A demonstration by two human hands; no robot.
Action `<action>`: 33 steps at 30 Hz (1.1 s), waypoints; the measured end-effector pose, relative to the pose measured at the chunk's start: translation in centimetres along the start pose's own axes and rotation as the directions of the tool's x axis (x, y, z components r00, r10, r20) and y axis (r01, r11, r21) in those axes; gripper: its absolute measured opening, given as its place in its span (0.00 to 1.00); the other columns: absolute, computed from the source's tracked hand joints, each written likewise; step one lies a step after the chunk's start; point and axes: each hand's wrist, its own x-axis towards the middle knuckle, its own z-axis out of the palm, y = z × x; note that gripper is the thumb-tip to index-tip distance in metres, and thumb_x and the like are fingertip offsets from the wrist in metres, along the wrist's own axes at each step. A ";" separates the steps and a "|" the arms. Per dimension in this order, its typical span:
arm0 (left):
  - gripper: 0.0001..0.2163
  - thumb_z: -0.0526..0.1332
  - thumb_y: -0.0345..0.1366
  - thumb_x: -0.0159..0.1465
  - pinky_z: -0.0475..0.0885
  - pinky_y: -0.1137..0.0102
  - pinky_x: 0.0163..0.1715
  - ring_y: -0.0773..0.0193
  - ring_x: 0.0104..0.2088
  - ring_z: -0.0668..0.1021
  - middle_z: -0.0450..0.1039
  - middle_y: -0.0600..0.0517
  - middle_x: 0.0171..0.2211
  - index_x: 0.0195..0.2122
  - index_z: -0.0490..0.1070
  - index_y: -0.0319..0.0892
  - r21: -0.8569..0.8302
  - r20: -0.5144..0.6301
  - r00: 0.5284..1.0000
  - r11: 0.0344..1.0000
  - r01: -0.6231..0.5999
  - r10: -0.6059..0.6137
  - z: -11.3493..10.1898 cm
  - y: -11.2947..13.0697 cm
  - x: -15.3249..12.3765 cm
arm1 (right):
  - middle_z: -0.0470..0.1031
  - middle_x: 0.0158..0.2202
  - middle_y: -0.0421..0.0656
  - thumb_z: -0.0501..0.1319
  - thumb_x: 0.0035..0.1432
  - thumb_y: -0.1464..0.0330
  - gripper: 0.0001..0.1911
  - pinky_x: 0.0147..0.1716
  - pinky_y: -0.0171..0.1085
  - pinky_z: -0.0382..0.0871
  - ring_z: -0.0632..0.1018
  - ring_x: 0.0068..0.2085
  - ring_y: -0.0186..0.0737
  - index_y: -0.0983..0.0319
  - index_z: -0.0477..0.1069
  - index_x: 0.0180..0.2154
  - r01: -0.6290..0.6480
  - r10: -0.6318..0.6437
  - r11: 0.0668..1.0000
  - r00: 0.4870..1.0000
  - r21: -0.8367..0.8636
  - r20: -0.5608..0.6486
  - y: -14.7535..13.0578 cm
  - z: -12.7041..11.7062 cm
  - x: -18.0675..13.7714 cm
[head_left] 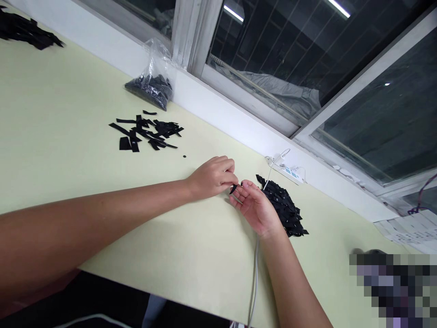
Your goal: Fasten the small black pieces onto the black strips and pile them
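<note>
My left hand (213,175) and my right hand (254,207) meet over the pale yellow table (68,150). Together they pinch a small black strip (233,188) between their fingertips; the left fingers are curled, the right palm faces up. Just right of my right hand lies a heap of black strips (285,207). Farther left on the table is a scattered group of flat black strips (145,132).
A clear plastic bag of black pieces (153,79) leans against the window ledge. More black strips (25,32) lie at the far left corner. A white power strip (290,172) with a cable (254,278) runs off the front edge. Papers (408,228) lie at right.
</note>
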 end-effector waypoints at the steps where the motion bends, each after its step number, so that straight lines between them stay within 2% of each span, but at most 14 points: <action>1: 0.10 0.57 0.27 0.65 0.65 0.66 0.36 0.63 0.33 0.69 0.66 0.51 0.30 0.31 0.77 0.44 0.015 0.016 1.000 1.000 -0.026 0.026 0.0 0.1 0.0 | 0.76 0.34 0.38 0.74 0.46 0.64 0.15 0.44 0.42 0.75 0.77 0.38 0.37 0.57 0.70 0.34 -0.007 0.007 1.000 1.000 0.007 0.023 -0.1 0.0 0.0; 4: 0.11 0.57 0.28 0.66 0.64 0.66 0.34 0.63 0.32 0.68 0.66 0.51 0.28 0.32 0.77 0.46 0.038 0.047 0.996 0.996 -0.082 0.080 -0.1 0.2 0.0 | 0.76 0.32 0.37 0.73 0.48 0.62 0.15 0.48 0.46 0.74 0.78 0.38 0.39 0.56 0.70 0.34 0.027 -0.027 0.999 0.999 -0.019 0.026 -0.1 -0.1 0.0; 9: 0.11 0.58 0.27 0.66 0.64 0.66 0.34 0.63 0.32 0.68 0.67 0.51 0.29 0.35 0.78 0.48 0.042 0.024 0.992 0.991 -0.123 0.122 -0.1 0.0 -0.1 | 0.76 0.33 0.38 0.72 0.49 0.60 0.15 0.48 0.47 0.74 0.78 0.40 0.41 0.57 0.70 0.34 0.100 -0.101 0.994 0.995 -0.050 -0.017 0.0 -0.2 0.2; 15: 0.12 0.56 0.25 0.65 0.66 0.67 0.35 0.63 0.33 0.69 0.68 0.50 0.30 0.37 0.78 0.47 0.002 0.040 0.991 0.992 -0.127 0.127 -0.1 0.0 -0.1 | 0.77 0.34 0.38 0.73 0.48 0.63 0.14 0.47 0.44 0.74 0.78 0.37 0.38 0.57 0.71 0.33 0.075 -0.075 0.997 0.996 0.015 -0.046 0.2 -0.2 0.3; 18: 0.11 0.55 0.26 0.66 0.68 0.67 0.37 0.62 0.35 0.70 0.70 0.49 0.32 0.39 0.76 0.45 -0.075 0.032 0.996 0.994 -0.081 0.083 -0.1 0.2 0.0 | 0.78 0.34 0.38 0.73 0.47 0.64 0.14 0.45 0.42 0.74 0.78 0.36 0.37 0.57 0.72 0.35 0.070 -0.067 0.997 0.996 0.039 -0.062 0.2 -0.2 0.3; 22: 0.09 0.56 0.28 0.64 0.71 0.64 0.44 0.59 0.41 0.72 0.71 0.48 0.38 0.43 0.72 0.43 -0.172 0.001 0.998 0.984 0.055 -0.055 0.0 0.4 0.0 | 0.79 0.34 0.39 0.73 0.48 0.63 0.15 0.43 0.42 0.74 0.79 0.36 0.38 0.58 0.72 0.35 0.078 -0.076 0.997 0.994 0.026 -0.077 0.1 0.0 0.1; 26: 0.13 0.57 0.28 0.62 0.69 0.60 0.51 0.57 0.48 0.72 0.72 0.46 0.45 0.48 0.68 0.42 -0.210 0.001 0.991 0.969 0.129 -0.132 0.2 0.2 -0.2 | 0.79 0.36 0.39 0.73 0.48 0.65 0.14 0.40 0.39 0.74 0.78 0.36 0.37 0.59 0.73 0.35 0.060 -0.058 0.998 0.995 0.030 -0.078 0.1 0.0 0.1; 33: 0.07 0.54 0.31 0.66 0.67 0.63 0.48 0.60 0.45 0.75 0.76 0.50 0.41 0.41 0.71 0.42 -0.183 0.100 0.985 0.971 0.157 -0.140 0.3 -0.1 -0.3 | 0.78 0.34 0.37 0.74 0.47 0.65 0.13 0.35 0.34 0.71 0.77 0.34 0.34 0.58 0.75 0.34 0.009 -0.008 0.999 1.000 0.044 -0.030 0.1 -0.2 0.1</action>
